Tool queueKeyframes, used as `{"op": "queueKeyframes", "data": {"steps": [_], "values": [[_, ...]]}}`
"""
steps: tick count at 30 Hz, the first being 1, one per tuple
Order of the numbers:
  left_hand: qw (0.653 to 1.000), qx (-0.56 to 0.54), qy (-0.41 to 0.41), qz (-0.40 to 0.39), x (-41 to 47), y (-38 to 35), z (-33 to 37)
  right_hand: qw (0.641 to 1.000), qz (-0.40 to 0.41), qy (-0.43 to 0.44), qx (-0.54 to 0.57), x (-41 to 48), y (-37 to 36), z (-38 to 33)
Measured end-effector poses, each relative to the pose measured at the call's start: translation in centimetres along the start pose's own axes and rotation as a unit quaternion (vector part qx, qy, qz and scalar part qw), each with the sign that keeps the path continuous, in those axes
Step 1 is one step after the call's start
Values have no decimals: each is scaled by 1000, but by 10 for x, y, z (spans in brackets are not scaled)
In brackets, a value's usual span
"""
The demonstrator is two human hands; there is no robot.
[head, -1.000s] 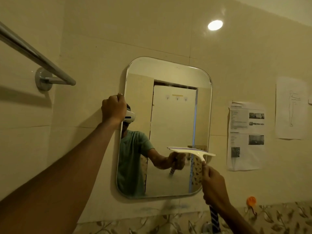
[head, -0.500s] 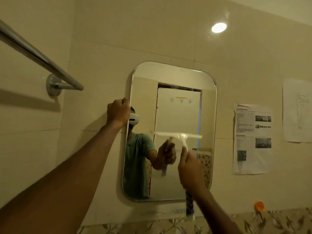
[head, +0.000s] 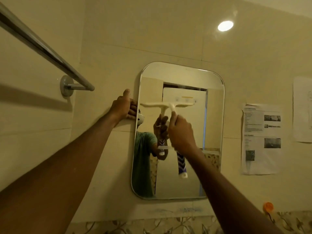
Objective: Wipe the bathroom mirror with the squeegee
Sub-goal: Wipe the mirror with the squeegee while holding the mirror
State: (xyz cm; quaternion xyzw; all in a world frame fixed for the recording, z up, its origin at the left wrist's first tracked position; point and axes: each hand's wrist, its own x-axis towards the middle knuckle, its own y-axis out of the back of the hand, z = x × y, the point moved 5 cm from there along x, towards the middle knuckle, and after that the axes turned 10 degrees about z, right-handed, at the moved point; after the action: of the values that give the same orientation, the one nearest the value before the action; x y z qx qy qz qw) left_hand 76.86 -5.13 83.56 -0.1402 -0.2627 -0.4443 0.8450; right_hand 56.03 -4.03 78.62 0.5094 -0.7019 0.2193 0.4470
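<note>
The right hand (head: 181, 135) is curling its fingers tight round the handle of the squeegee (head: 168, 105), holding its blade level across the upper half of the mirror (head: 214, 115), probably for a clean pull, while the left hand (head: 122, 107) is hooking its fingers round the mirror's left edge, seemingly steadying it.

I note a chrome towel bar (head: 42, 48) upper left, fixed to the tiled wall (head: 152, 31) by a round mount (head: 66, 85). Right side: a printed sheet (head: 261, 139) with small photos, and a second paper (head: 303, 108) at the frame edge. Lower right: a small orange object (head: 268, 206) above a leaf-patterned tile border (head: 152, 227).
</note>
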Motion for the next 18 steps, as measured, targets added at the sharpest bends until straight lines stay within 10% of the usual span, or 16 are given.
{"op": "queueKeyframes", "data": {"steps": [7, 18], "values": [[1000, -5, 3, -21, -5, -3, 3, 991, -59, -101, -71, -138, -42, 63], [997, 39, 11, -68, 0, 2, 8, 999, 30, -1, -11, -24, -20, -5]]}}
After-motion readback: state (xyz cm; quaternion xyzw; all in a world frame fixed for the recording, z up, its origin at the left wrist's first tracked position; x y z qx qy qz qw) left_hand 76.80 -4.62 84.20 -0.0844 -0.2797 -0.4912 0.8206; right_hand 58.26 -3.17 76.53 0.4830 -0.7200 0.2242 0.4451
